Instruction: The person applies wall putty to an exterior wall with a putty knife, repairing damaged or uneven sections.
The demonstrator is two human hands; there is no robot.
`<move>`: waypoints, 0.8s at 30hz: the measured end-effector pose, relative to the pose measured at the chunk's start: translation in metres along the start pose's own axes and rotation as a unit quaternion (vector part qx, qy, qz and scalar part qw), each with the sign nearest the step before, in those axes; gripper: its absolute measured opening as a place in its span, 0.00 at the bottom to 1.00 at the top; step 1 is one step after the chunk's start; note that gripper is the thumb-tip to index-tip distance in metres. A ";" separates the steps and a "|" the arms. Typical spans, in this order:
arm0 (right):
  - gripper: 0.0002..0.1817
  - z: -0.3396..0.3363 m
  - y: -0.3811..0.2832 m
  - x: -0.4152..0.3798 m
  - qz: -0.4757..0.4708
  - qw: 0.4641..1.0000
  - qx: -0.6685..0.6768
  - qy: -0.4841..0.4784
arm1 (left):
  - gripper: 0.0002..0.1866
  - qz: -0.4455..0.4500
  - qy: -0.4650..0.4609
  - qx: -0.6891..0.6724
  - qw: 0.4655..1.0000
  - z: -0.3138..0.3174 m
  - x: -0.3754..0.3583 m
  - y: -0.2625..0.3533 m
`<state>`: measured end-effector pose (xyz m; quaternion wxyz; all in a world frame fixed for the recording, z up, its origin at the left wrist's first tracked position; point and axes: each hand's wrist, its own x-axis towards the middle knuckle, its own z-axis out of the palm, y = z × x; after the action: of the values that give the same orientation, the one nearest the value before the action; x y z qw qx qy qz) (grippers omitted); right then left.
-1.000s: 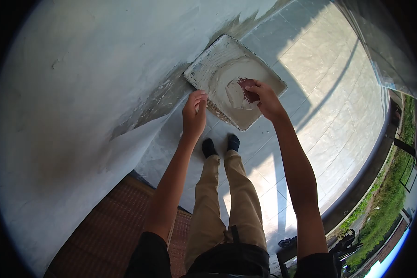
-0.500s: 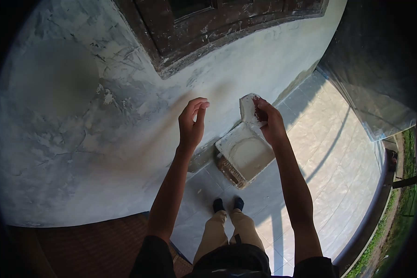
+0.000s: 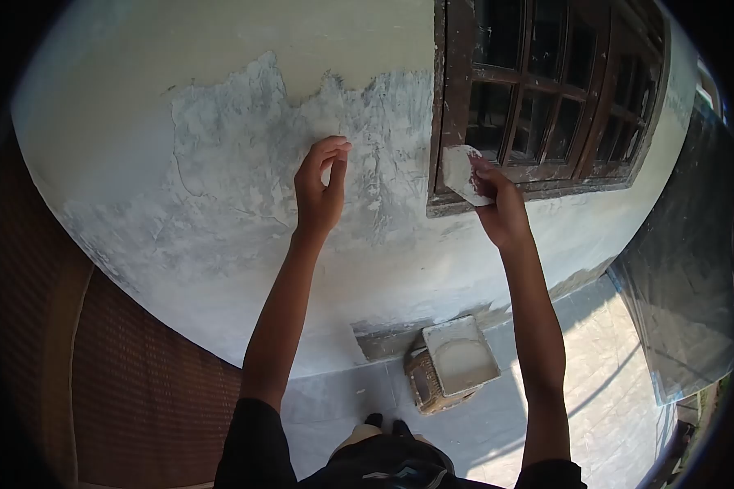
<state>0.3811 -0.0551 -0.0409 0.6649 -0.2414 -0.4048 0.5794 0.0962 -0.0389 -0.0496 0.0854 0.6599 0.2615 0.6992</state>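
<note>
My right hand (image 3: 501, 208) grips a flat, angular scraper (image 3: 462, 173) coated in white plaster. It is raised in front of the lower left corner of the window frame. My left hand (image 3: 321, 189) is lifted before the wall, thumb and fingertips brought together in a pinch. Whether anything small sits between those fingertips I cannot make out. Behind both hands stands the wall (image 3: 245, 147), patched with rough grey-white plaster below a smoother cream area. A shallow tray (image 3: 462, 356) of pale wet plaster rests on a woven-sided crate or basket (image 3: 426, 383) on the floor.
A brown wooden window (image 3: 538, 98) with dark panes is set in the wall. Brown slatted matting (image 3: 155, 367) lies to the left. A dark translucent sheet (image 3: 677, 269) hangs at the right. My feet are on the tiled floor (image 3: 326, 416) near the crate.
My view has tilted up, showing more wall and window, with the tray now lower in view. The scraper has gone from above the tray to in front of the window corner, still in my right hand.
</note>
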 end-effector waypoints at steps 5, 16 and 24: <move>0.17 0.076 -0.002 0.016 0.028 0.999 -0.013 -0.037 | 0.10 0.062 0.058 0.093 0.992 -0.067 0.027 0.023; 0.15 0.204 0.027 0.019 -0.015 0.988 -0.037 -0.147 | 0.13 0.122 0.109 0.241 0.957 -0.181 0.048 0.041; 0.14 0.280 0.051 0.019 -0.175 0.956 -0.140 -0.188 | 0.23 0.206 0.082 0.301 0.928 -0.236 0.067 0.025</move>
<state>0.1223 -0.0669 0.0793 0.6275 -0.1443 -0.6349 0.4270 -0.1345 -0.0883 0.0230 -0.2848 0.6341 0.3240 0.6417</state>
